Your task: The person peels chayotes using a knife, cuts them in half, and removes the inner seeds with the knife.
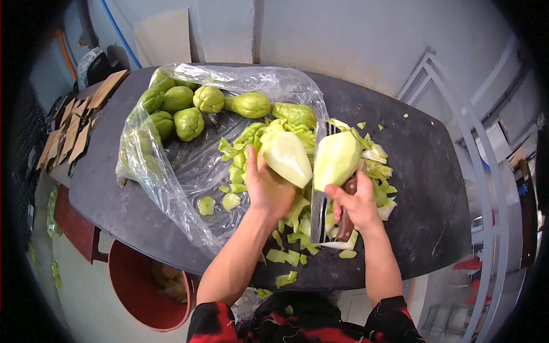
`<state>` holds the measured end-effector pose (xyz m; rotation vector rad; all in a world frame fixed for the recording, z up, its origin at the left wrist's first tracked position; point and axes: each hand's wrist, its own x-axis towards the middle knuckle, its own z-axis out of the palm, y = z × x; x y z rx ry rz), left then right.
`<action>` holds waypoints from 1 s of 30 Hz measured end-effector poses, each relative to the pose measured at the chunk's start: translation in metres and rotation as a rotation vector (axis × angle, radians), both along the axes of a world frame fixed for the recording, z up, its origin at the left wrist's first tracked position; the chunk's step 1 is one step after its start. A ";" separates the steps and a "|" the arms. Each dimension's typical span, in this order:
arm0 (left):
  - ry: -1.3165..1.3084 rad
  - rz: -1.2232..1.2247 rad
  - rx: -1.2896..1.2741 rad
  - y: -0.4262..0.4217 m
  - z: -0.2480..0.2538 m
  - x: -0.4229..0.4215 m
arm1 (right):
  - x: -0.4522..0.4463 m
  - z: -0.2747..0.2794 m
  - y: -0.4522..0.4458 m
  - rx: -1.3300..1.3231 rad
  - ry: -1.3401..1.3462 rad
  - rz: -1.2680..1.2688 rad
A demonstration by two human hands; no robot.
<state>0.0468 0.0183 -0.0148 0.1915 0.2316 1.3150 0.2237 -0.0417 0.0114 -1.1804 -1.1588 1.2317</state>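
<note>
My left hand is closed around a peeled half of a chayote, its pale cut face turned up with the seed hollow showing. In my right hand is a broad-bladed knife with a brown riveted handle, the blade pointing away from me. A second peeled chayote piece rests against the blade, beside the first; some of my right fingers are hidden beneath it. Green chayote peelings lie heaped under and around both hands.
A clear plastic bag spreads over the dark table, with several unpeeled chayotes on it. Below the table's left front stands a red bin with scraps inside. Cardboard pieces lean at left; a metal frame stands at right.
</note>
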 end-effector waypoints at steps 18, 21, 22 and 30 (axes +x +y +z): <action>-0.084 0.052 -0.083 0.015 -0.002 -0.027 | 0.026 0.037 0.037 0.179 -0.494 -0.457; -0.157 -0.008 -0.042 0.015 -0.006 -0.029 | 0.022 0.042 0.014 0.246 -0.274 -0.302; -0.253 -0.085 -0.018 0.015 -0.006 -0.029 | 0.023 0.037 0.007 0.150 -0.178 -0.199; -0.004 -0.052 -0.019 0.010 0.003 -0.023 | 0.002 0.009 -0.024 -0.109 -0.008 0.140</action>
